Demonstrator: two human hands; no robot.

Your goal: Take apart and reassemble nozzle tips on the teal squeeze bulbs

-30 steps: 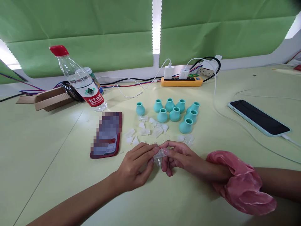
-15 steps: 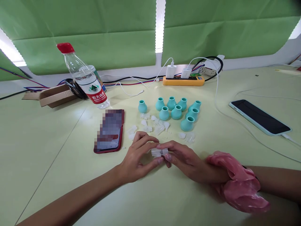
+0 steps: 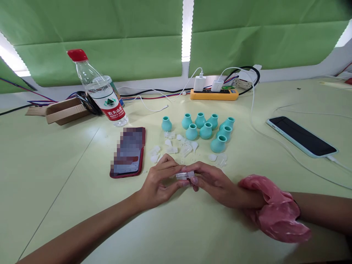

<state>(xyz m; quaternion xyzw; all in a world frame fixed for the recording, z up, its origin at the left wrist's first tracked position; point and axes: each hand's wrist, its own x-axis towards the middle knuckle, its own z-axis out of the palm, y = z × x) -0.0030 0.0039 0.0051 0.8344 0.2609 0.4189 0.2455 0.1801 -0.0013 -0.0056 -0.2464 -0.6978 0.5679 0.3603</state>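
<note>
My left hand [image 3: 158, 181] and my right hand [image 3: 210, 179] meet over the pale green table [image 3: 68, 205], both pinching a small clear plastic piece [image 3: 184, 175] that lies sideways between their fingertips. Just beyond the hands lie several loose clear plastic parts [image 3: 176, 146]. Behind those stand several teal rubber bulbs [image 3: 205, 128], openings upward. A pink scrunchie [image 3: 275, 209] sits on my right wrist.
A red-cased phone [image 3: 128, 152] lies left of the hands. A water bottle [image 3: 99, 90] with a red cap and a cardboard box [image 3: 64, 110] stand at the back left. A yellow power strip [image 3: 213, 94] with chargers is at the back. Another phone [image 3: 301, 136] charges at right.
The clear piece has turned from hanging downward to lying sideways between my fingertips. Both hands have shifted slightly away from me and closer together.
</note>
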